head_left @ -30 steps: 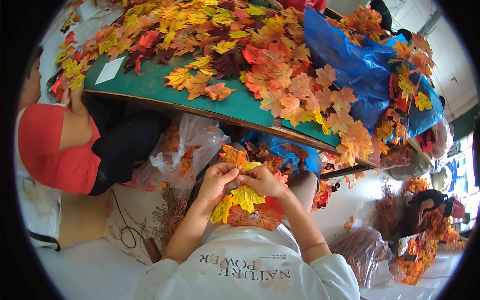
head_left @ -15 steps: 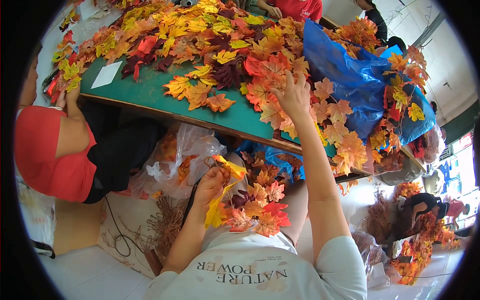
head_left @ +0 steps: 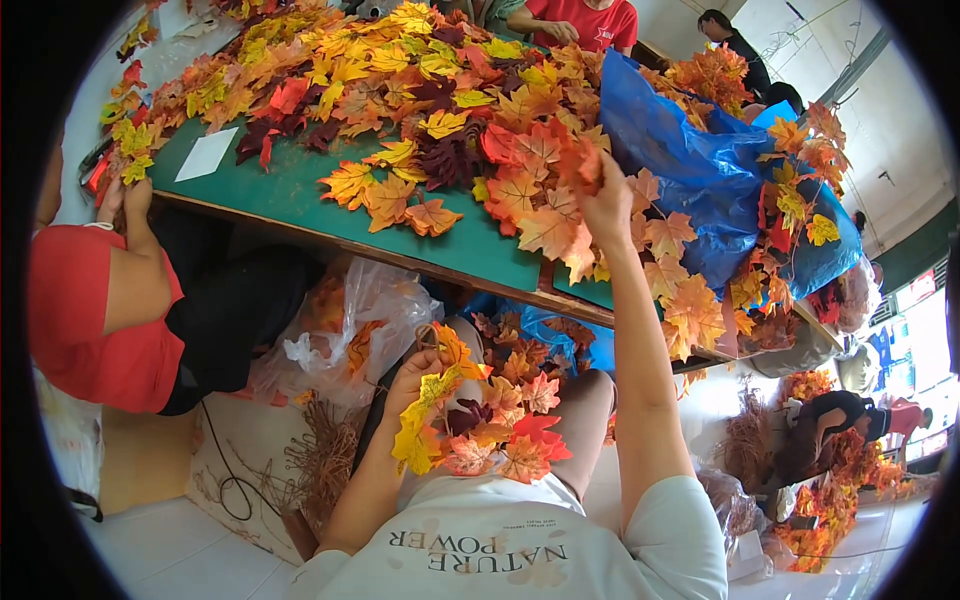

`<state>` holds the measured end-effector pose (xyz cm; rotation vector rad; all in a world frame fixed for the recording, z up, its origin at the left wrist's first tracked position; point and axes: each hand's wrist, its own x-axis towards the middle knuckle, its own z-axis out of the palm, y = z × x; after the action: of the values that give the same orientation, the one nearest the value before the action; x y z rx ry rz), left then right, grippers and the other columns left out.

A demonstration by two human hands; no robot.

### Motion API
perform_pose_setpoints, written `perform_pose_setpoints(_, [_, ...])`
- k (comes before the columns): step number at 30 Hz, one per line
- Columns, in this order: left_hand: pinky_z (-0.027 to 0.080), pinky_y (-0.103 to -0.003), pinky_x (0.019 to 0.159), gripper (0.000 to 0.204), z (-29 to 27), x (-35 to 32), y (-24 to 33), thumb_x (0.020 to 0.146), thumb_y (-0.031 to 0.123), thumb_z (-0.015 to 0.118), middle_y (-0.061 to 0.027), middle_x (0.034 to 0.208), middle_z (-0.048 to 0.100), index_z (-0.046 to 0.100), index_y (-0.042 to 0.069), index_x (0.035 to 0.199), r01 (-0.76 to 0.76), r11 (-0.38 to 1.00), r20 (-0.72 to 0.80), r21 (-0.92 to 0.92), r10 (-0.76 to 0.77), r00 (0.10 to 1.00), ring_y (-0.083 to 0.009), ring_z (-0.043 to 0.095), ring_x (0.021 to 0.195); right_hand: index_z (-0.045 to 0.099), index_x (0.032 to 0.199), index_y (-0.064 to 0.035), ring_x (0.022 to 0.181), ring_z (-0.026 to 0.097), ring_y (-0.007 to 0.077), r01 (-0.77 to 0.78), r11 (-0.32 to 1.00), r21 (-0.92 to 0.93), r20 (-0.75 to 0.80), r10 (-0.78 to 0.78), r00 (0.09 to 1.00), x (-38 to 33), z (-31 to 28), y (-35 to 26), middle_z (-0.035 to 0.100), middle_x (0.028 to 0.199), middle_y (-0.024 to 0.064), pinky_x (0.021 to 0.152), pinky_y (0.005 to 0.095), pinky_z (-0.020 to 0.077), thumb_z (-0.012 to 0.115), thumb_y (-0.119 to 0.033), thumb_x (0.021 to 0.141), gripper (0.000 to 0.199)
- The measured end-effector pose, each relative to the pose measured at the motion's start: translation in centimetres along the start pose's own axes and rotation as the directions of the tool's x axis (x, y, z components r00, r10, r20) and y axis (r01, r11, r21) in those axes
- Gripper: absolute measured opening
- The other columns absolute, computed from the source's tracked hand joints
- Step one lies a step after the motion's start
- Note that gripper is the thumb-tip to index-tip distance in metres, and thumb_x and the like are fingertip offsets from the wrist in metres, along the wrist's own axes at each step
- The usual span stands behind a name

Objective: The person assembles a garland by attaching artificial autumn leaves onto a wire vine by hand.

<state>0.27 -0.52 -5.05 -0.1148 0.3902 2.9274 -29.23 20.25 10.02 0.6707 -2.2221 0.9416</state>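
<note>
My left hand [head_left: 412, 380] is closed above my lap, pinching the looped brown end of a garland of artificial maple leaves [head_left: 532, 440]. Its yellow, orange, red and dark purple leaves hang down over my thighs. My right hand [head_left: 609, 206] reaches over the table's near edge, its fingers closed on an orange-red artificial maple leaf [head_left: 580, 165]. That leaf is at the right part of a large leaf pile [head_left: 375, 75], and the fingertips are partly hidden behind it. Several peach-orange leaves [head_left: 672, 232] lie beside my right wrist.
The green-topped table [head_left: 480, 255] has a white card [head_left: 207, 154] at left and a blue plastic sheet [head_left: 690, 170] at right. A clear plastic bag [head_left: 370, 305] hangs below. A person in red [head_left: 90, 310] sits at left, another [head_left: 605, 25] across. Bundled brown stems [head_left: 335, 455] stand by my left arm.
My right hand has gone from spread fingers over the pile to closing on an orange-red leaf. The garland end in my left hand has turned, bringing its yellow leaves upward.
</note>
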Motion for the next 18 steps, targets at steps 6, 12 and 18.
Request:
perform_pose_setpoints(6, [0.057,-0.027,0.058,0.012,0.8,-0.2,-0.3,0.085,0.004,0.056,-0.0125,0.093,0.063,0.058,0.0,0.096,-0.035,0.999,-0.114,0.033,0.038,0.993,-0.0216,0.067,0.077,0.051,0.117,-0.0013,0.095,0.059,0.0175,0.088,0.808,0.583,-0.363,0.163,0.917,0.9,-0.2,-2.9,0.059,0.107,0.0073,0.082,0.0279,0.048,0.065,-0.003,0.081,0.038])
perform_pose_setpoints(12, [0.056,-0.026,0.051,0.011,0.7,0.5,-1.0,0.081,0.001,0.057,-0.0142,0.093,0.063,0.057,0.001,0.092,-0.026,1.0,-0.165,-0.001,0.025,0.986,-0.0217,0.068,0.075,0.051,0.109,-0.0026,0.098,0.059,0.019,-0.227,-0.007,0.974,0.203,0.469,0.859,-2.0,2.5,0.6,0.058,0.106,0.008,0.083,0.0269,0.0489,0.065,0.006,0.076,0.036])
perform_pose_setpoints(18, [0.057,-0.026,0.056,0.015,-0.8,0.8,-0.7,0.083,0.003,0.057,-0.0163,0.094,0.064,0.057,0.001,0.097,0.015,1.0,-0.183,0.008,-0.013,0.983,-0.0217,0.067,0.074,0.023,0.138,-0.0062,0.107,0.048,0.0242,-0.358,0.712,0.604,-0.123,0.527,0.841,-3.0,0.0,-0.4,0.05,0.117,0.0123,0.083,0.0332,0.0451,0.073,0.002,0.066,0.088])
